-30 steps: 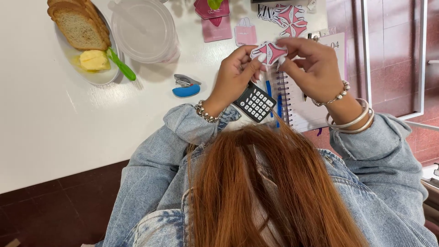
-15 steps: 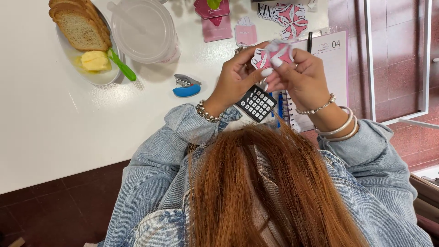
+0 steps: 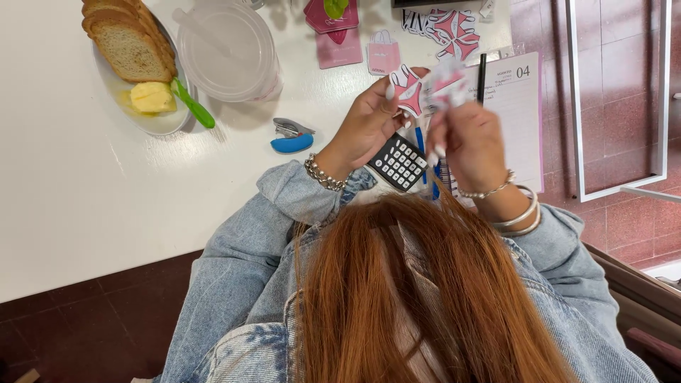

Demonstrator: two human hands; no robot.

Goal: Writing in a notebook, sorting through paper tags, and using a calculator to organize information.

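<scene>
- A pink-and-white die-cut paper sticker (image 3: pixel 408 89) is pinched between thumb and fingertips of the left hand (image 3: pixel 369 124), raised above the white table (image 3: pixel 85 206) near its far right corner.
- The right hand (image 3: pixel 468 142) is closed on a pale, blurred strip of backing paper (image 3: pixel 445 79) just beside the sticker; the two pieces appear to touch at their inner edges, but the blur prevents certainty.
- Both hands are held close together, fingers nearly meeting, above an open spiral-bound planner with white pages and a pink edge (image 3: pixel 514 106) that overhangs the table's right edge.
- A small black calculator with white keys (image 3: pixel 399 162) is seen under the left wrist, beside blue pens (image 3: pixel 421 142) lying along the planner's spine.
- A beaded silver bracelet (image 3: pixel 320 175) is worn on the left wrist; silver bangles (image 3: pixel 521 216) on the right.
- A blue-and-grey mini stapler (image 3: pixel 291 136) is noted on the table, left of the hands and apart from them.
- At the far left corner, an oval white dish (image 3: pixel 159 124) carries sliced brown bread (image 3: pixel 128 42), a lump of yellow butter (image 3: pixel 151 97) and a green-handled spreader (image 3: pixel 193 105).
- A round clear plastic lidded container (image 3: pixel 227 50) stands just beside the dish.
- More pink stickers and small pink cards (image 3: pixel 383 51) are spread along the far edge.
</scene>
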